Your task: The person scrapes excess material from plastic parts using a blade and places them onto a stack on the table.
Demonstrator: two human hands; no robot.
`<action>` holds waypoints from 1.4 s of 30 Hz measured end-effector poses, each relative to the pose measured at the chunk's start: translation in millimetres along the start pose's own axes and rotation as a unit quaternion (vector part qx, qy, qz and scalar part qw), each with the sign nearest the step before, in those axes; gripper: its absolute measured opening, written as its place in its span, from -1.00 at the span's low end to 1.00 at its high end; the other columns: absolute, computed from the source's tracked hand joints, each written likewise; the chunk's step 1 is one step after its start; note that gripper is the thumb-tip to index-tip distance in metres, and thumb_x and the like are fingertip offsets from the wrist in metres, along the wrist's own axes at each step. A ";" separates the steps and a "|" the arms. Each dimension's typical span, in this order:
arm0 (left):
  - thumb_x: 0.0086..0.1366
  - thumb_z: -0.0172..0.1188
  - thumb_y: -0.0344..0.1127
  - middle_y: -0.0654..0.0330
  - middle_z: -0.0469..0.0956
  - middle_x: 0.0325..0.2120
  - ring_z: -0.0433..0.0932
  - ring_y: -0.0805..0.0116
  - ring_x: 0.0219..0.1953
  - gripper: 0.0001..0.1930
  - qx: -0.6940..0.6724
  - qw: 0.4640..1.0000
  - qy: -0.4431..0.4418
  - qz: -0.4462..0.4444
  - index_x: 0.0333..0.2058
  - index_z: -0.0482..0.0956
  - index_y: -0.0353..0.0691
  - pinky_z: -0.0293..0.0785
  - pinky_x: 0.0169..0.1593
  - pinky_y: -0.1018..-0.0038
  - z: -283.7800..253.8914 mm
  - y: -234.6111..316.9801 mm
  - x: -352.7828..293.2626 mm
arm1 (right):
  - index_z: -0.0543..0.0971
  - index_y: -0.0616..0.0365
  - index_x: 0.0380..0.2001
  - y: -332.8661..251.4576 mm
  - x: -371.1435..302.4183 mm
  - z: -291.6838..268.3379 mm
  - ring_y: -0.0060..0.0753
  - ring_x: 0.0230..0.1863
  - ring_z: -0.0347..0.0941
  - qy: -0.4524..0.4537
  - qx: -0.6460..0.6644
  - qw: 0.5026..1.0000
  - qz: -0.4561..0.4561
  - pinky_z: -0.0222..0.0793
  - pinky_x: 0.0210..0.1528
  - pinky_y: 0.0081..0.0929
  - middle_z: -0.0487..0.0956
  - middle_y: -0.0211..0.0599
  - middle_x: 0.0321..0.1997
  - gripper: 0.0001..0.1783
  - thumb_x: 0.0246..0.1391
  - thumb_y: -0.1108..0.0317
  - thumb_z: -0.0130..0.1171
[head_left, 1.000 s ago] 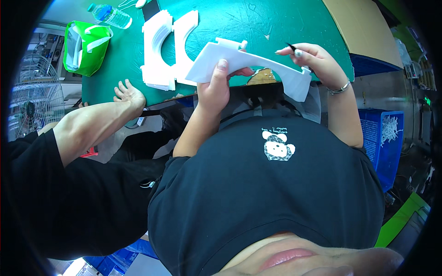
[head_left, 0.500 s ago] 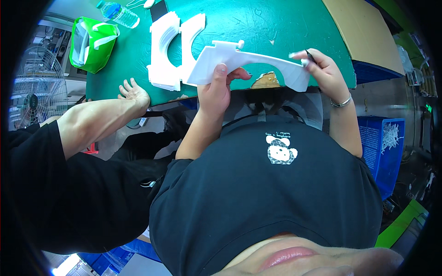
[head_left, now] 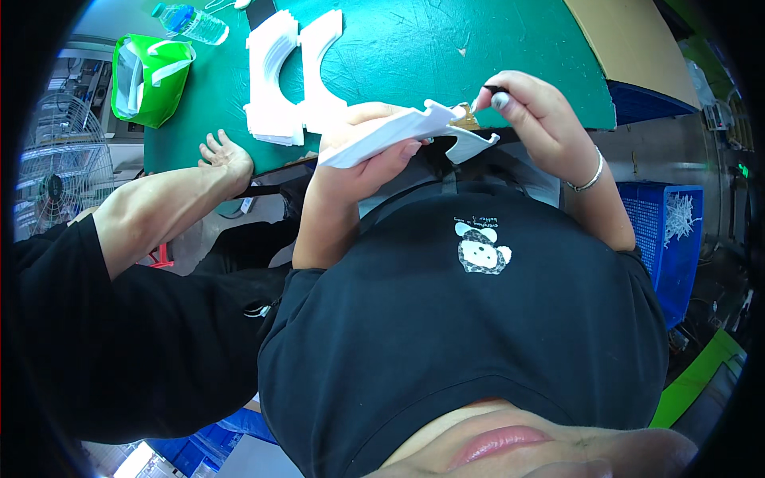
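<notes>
The left hand (head_left: pixel 344 182) grips a white piece (head_left: pixel 386 137) over the tabletop (head_left: pixel 414 68)'s near edge, long axis left-to-right, curved end rightward; green surface stretches beyond. The right hand (head_left: pixel 550 127)'s fingers pinch a small black object (head_left: pixel 496 89).

A workshop or small factory floor, as I read it from my end.
Just beyond the left hand (head_left: pixel 358 171), matching white pieces (head_left: pixel 271 80) are stacked on a green worktop (head_left: pixel 414 60) whose near edge is chipped. To the right of the right hand (head_left: pixel 554 131) I see a blue plastic crate (head_left: pixel 677 275) holding thin white scraps (head_left: pixel 680 223), and beyond that hand a large piece of cardboard (head_left: pixel 637 48). Left of the left hand, a co-worker's hand (head_left: pixel 229 163) rests at the same worktop, a cage fan (head_left: pixel 60 155) farther out.
</notes>
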State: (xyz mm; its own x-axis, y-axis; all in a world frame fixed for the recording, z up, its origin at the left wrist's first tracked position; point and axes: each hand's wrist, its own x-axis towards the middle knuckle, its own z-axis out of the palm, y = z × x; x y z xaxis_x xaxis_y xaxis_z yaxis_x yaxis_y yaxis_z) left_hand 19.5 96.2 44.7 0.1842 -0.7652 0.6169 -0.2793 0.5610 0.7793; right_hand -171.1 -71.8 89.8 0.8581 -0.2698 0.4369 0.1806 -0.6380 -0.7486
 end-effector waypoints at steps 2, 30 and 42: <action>0.15 0.21 -0.54 0.02 0.62 -0.37 0.63 0.33 -0.43 -0.84 0.012 1.000 -0.017 0.018 -0.28 0.60 -0.46 0.55 -0.35 0.50 -1.2 3.7 3.6 | 0.45 0.25 -0.33 -13.5 3.1 -1.2 -0.27 -0.47 0.39 -0.108 -0.011 0.991 0.084 0.31 -0.38 -0.42 0.45 -0.20 -0.47 -0.81 0.20 0.31 0.02; 0.07 0.31 -0.41 0.05 0.62 -0.46 0.62 0.23 -0.45 -0.80 0.025 0.992 -0.106 0.060 -0.32 0.63 -0.37 0.53 -0.35 0.46 -1.5 1.6 14.5 | 0.35 0.18 -0.53 1.7 1.4 5.3 -0.08 -0.57 0.28 -0.234 0.026 0.972 0.015 0.18 -0.50 -0.28 0.31 -0.16 -0.62 -0.66 0.25 0.18 -0.12; 0.34 0.03 -0.36 -0.06 0.58 -0.27 0.62 0.16 -0.28 -0.71 -0.081 0.995 0.049 0.018 -0.11 0.48 -0.53 0.56 -0.16 0.29 1.7 -13.5 6.0 | 0.38 0.24 -0.50 24.0 -8.2 -11.7 -0.53 -0.56 0.14 -0.081 0.053 0.988 0.120 0.15 -0.48 -0.55 0.26 -0.39 -0.62 -0.66 0.22 0.20 0.05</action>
State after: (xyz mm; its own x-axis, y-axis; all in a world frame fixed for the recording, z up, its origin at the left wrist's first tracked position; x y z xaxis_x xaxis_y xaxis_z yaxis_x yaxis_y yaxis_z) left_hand 22.7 83.5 37.7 0.2705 -0.7133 0.6465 -0.1338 0.6372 0.7590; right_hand -179.5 -93.3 74.1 0.9463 -0.2801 0.1618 0.0044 -0.4889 -0.8723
